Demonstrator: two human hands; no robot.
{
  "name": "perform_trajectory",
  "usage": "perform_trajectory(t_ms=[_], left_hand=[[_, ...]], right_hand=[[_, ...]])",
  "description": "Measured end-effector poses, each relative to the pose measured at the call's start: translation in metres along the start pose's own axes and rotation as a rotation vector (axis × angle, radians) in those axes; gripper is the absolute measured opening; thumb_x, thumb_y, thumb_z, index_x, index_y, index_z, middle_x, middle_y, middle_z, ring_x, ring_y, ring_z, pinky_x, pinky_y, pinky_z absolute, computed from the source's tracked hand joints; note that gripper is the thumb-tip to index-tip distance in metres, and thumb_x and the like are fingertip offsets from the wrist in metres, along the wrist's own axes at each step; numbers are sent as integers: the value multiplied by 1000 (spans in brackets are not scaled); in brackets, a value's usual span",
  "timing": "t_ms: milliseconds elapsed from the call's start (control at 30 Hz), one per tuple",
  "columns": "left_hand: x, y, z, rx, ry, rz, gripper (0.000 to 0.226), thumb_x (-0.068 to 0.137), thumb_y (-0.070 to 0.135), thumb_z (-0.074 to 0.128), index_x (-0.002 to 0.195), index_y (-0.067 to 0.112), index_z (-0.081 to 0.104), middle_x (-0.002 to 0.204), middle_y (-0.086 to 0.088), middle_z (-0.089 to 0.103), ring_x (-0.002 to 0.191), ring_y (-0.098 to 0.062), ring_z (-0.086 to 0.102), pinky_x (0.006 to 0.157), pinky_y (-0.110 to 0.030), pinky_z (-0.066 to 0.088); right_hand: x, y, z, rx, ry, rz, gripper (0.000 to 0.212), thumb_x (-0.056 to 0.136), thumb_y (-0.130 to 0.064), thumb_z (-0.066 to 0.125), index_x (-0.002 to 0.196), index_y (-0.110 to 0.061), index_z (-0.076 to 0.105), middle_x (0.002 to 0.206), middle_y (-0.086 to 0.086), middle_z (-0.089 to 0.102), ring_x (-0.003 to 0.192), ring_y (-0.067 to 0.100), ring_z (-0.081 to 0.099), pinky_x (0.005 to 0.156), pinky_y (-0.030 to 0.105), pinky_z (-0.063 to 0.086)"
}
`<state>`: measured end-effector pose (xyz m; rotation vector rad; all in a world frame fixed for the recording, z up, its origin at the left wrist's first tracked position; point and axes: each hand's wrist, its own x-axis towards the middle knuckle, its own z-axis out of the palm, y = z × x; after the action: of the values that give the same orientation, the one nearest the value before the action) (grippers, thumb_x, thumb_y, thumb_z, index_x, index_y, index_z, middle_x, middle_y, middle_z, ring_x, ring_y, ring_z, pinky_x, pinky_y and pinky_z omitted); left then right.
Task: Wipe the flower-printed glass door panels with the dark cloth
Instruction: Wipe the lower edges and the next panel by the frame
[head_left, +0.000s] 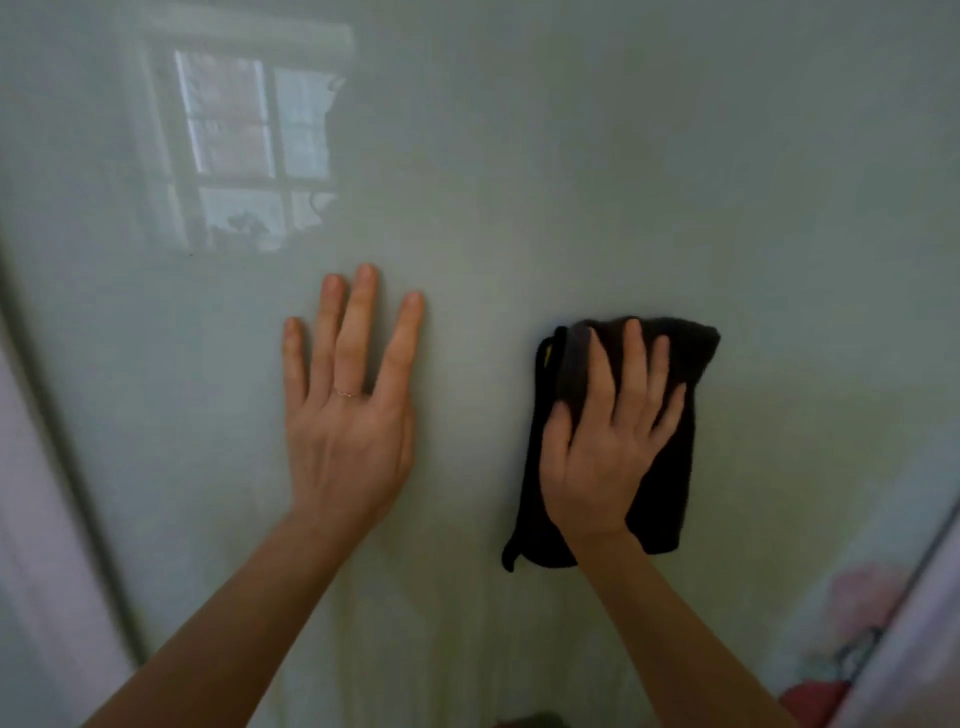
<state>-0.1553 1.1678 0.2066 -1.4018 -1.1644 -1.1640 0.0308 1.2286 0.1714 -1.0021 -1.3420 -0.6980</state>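
Left hand (345, 441): I see it flat on the glass (519, 182), fingers (358, 322) wide.
Right hand (602, 441): straight fingers (631, 364) press the cloth (670, 493) on the glass.

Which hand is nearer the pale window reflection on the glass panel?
Left. The left hand lies flat on the glass panel just below the window reflection; the right hand presses the dark cloth farther off, lower right.
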Motion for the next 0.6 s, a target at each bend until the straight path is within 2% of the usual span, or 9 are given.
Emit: perform_trajectory(t_ms=[133,233,300,367,500,600], left_hand=[[1,9,1,-7,-8,-20,66,92,-1,52,155,9,34,160,-23,27,152,-37,19,124,-53,11],[7,25,8,-31,-9,7,60,96,2,50,154,8,35,160,-22,26,151,-37,21,124,-53,12],[13,42,15,-66,-2,34,56,99,5,49,154,9,38,160,-21,26,151,-36,22,124,-53,12],[16,53,20,-83,-2,42,57,97,2,51,153,10,40,160,-19,26,151,-35,23,124,-52,13],[14,70,26,-101,-14,59,61,93,-4,51,153,9,41,160,-18,28,151,-35,24,124,-52,13],[12,81,31,-105,-15,83,59,95,-5,48,152,9,41,160,-20,29,151,-35,24,124,-52,12]], right_hand=[[1,-20,0,-11,3,134,65,90,-27,52,152,-17,35,160,17,34,151,40,25,120,66,18],[-1,-33,0,15,-61,-29,64,94,-31,51,154,-22,32,162,11,29,151,38,23,119,66,17],[0,-16,-4,37,-86,-162,62,96,-31,52,154,-26,33,162,8,29,153,34,22,120,64,17],[3,7,-6,40,-78,-208,61,94,-29,53,153,-26,36,161,7,33,153,31,23,121,61,16],[10,31,-10,12,-32,-17,59,95,-27,50,152,-21,36,160,13,35,152,35,25,119,66,20],[8,25,-11,24,-61,-6,61,97,-28,48,155,-21,31,163,13,29,153,37,21,119,67,17]])
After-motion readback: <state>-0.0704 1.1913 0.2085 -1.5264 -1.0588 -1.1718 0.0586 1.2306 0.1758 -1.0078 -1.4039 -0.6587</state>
